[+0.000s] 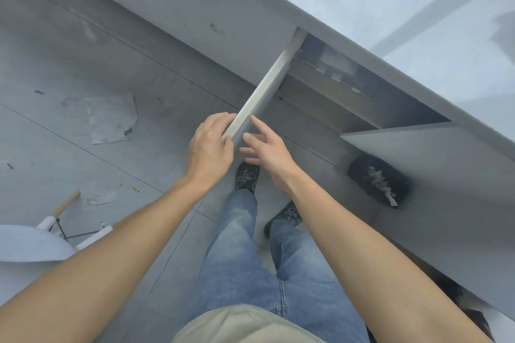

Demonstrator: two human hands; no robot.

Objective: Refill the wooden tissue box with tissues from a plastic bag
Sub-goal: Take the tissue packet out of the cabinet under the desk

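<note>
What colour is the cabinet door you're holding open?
Pale grey, matching the cabinet; the door shows best in the head view, edge-on.

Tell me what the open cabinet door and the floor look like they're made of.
Cabinet door: probably painted or laminated board, given its flat matte grey face and paler squared edge. Floor: seemingly large matte grey tiles or concrete-look slabs, with thin straight joint lines.

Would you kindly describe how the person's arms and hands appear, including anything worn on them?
Both arms are bare from the frame's edge to the wrist, with no sleeves in view. The left hand and right hand wear no gloves. No rings, watch or bracelet show on the fingers or wrists.
</note>
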